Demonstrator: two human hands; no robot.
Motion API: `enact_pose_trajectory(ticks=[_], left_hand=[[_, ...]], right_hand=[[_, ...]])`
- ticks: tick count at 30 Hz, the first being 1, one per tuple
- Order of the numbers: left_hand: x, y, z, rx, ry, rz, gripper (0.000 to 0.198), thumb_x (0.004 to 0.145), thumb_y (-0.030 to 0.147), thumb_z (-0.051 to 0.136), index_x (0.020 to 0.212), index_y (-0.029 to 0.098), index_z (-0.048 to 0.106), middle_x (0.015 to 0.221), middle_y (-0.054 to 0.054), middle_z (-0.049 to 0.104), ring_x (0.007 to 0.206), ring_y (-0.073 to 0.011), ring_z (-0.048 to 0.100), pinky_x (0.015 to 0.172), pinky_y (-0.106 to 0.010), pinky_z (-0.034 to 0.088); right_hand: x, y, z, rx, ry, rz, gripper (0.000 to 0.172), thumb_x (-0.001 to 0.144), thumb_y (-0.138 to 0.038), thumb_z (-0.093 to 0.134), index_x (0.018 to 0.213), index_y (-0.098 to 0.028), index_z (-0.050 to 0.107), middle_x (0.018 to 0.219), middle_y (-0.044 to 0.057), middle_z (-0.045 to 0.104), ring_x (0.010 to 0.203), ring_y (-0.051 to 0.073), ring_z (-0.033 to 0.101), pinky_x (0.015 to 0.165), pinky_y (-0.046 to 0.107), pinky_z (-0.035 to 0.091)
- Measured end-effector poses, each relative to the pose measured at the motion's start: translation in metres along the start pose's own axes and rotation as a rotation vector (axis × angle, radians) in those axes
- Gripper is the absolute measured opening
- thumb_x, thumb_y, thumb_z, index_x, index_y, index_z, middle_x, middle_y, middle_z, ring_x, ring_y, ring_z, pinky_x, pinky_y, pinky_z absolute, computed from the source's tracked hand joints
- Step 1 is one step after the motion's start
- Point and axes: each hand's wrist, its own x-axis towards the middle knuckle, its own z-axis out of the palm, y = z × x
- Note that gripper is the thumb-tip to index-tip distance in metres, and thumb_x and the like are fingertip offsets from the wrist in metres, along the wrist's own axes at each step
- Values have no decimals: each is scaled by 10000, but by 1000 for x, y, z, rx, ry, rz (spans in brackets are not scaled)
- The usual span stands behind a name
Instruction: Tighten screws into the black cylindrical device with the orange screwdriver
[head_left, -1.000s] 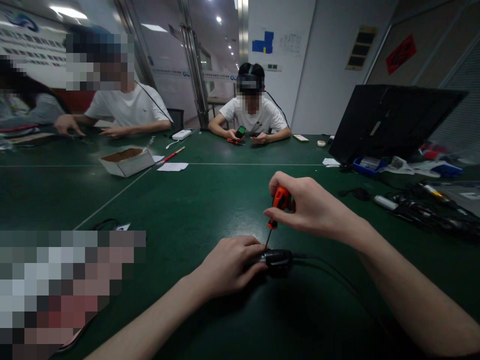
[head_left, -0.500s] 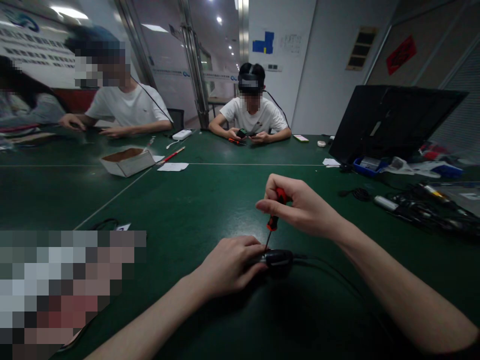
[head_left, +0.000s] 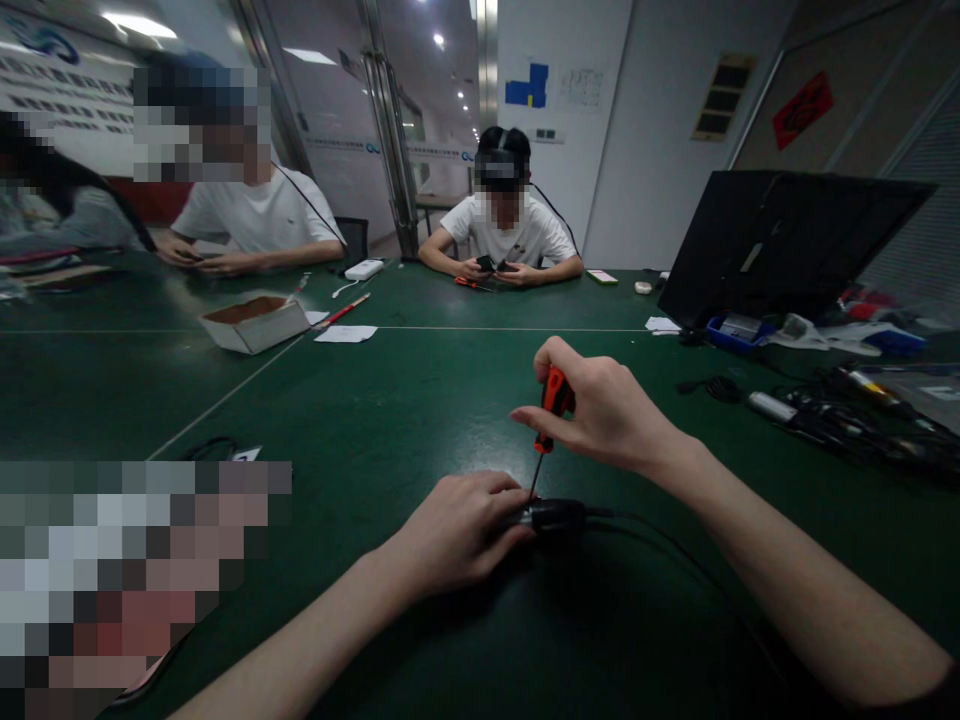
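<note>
Lying on the green table (head_left: 420, 400), a black gadget (head_left: 559, 515) with a thin cord (head_left: 660, 535) is pinched by the left hand (head_left: 469, 525). An orange screwdriver (head_left: 553, 395) is held in the curled right hand (head_left: 611, 410) — its tip pointed down beside the left fingers. Farther off, a box (head_left: 274, 328) and a big black screen (head_left: 780, 240) are seen.

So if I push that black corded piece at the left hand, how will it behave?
The black corded piece looks rigid, probably hard plastic given its sheen. Its rounded body may rock unless the left hand steadies it. The thin, curving cable is likely floppy and would trail.
</note>
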Motion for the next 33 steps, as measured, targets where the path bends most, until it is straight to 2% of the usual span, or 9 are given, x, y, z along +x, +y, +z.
enact_pose_trajectory(ticks=[4,9,14,20,25,30,33], left_hand=[[0,-2,0,45,5,-6,262,959,307,489,1132,180,638,1037,-88,661,848,-222,637,689,-306,508],[2,-4,3,92,18,-24,238,975,306,503,1120,180,642,994,-73,670,829,-222,643,669,-302,496],[4,-5,6,153,27,-25,236,990,336,515,1105,172,641,950,-63,679,818,-221,649,662,-297,483],[4,-5,5,187,4,-17,312,937,450,595,1065,169,645,946,-59,681,801,-213,650,645,-283,482],[3,-3,4,213,-17,-33,382,845,452,714,1093,173,631,977,-63,676,827,-236,644,640,-298,486],[2,-2,4,187,-2,-38,310,886,393,669,1100,175,616,986,-67,671,838,-227,639,665,-297,492],[2,-2,4,187,4,-34,310,902,392,638,1121,175,609,995,-75,670,832,-226,640,661,-292,492]], right_hand=[[2,3,2,167,-14,27,349,802,-330,680,967,-225,392,690,-60,516,573,109,483,541,245,344],[6,13,6,433,-15,64,430,756,-292,733,1022,-222,402,770,-53,576,653,113,555,597,240,432],[11,27,12,631,-44,84,372,766,-224,702,1059,-219,475,867,-29,599,780,130,609,692,264,483],[14,39,21,753,-47,84,433,759,-199,687,1166,-199,538,957,2,576,796,135,606,735,308,496],[13,36,23,800,-43,132,420,749,-194,685,1129,-197,506,971,16,587,895,164,620,755,323,515],[14,33,26,840,42,205,421,733,-281,730,1042,-209,454,913,10,648,854,158,644,789,349,528],[14,34,27,903,41,265,453,719,-287,736,1024,-218,408,928,20,671,858,168,657,747,345,546]])
